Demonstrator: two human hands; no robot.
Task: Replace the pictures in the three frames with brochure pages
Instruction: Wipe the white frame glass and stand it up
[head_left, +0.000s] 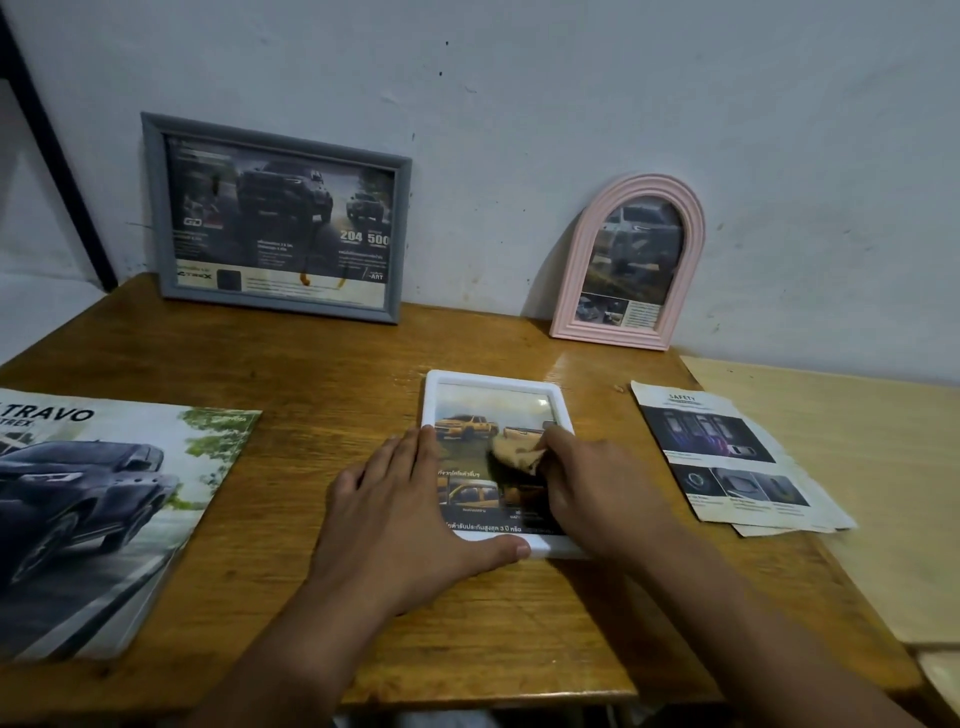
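A white frame lies flat on the wooden table, face up, showing a brochure page with yellow pickup trucks. My left hand rests flat on the frame's left edge, its thumb on the bottom rim. My right hand presses a small crumpled tan cloth onto the glass. A grey frame and a pink arched frame lean upright against the wall, each holding a truck brochure page. The brochure lies at the left.
Loose torn brochure pages lie to the right of the white frame. A lighter wooden surface adjoins the table on the right. A dark post slants at the far left.
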